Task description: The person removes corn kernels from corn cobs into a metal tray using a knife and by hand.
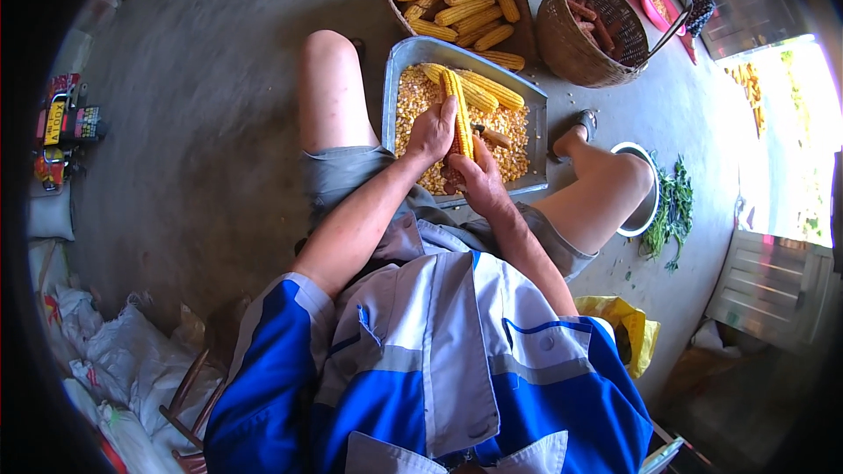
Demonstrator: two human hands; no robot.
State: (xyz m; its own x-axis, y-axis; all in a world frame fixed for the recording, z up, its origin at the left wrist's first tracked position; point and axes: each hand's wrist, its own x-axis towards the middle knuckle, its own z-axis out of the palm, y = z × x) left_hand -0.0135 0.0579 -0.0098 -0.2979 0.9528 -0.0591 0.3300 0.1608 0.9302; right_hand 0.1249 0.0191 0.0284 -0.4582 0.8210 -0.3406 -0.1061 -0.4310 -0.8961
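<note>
Between my knees sits a grey metal tub holding loose yellow kernels and a few whole ears of corn. Over it I hold a yellow ear of corn, tilted with its far tip pointing away from me. My left hand is wrapped round its left side. My right hand grips it at the near end, where a reddish, bare cob part shows; I cannot tell whether that belongs to the same ear. Beside the ear, a short brown piece lies on the kernels.
Beyond the tub stand a basket of whole ears and a handled wicker basket with reddish bare cobs. Another person sits at the far right near a pink bowl. A white basin, leafy greens and yellow bag lie right; white sacks left.
</note>
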